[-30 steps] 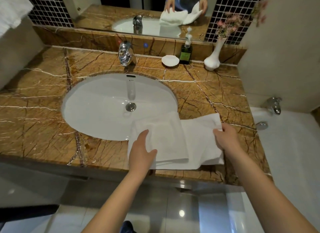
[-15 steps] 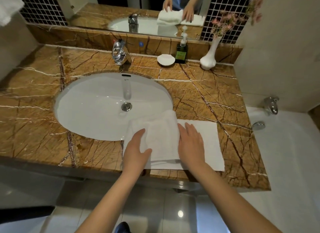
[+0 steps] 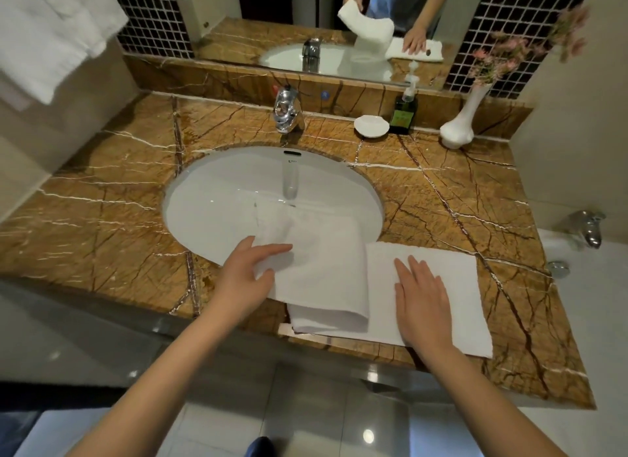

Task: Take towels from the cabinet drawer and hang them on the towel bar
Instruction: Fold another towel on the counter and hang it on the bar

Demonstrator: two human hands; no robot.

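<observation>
The left hand (image 3: pixel 249 273) grips one end of the white towel (image 3: pixel 323 259), fingers on top and thumb at the edge, and holds this end up over the front of the sink (image 3: pixel 221 201). The right hand (image 3: pixel 421 303) lies flat with spread fingers on the other end, which rests on the brown marble counter (image 3: pixel 458 201) to the right of the sink.
</observation>
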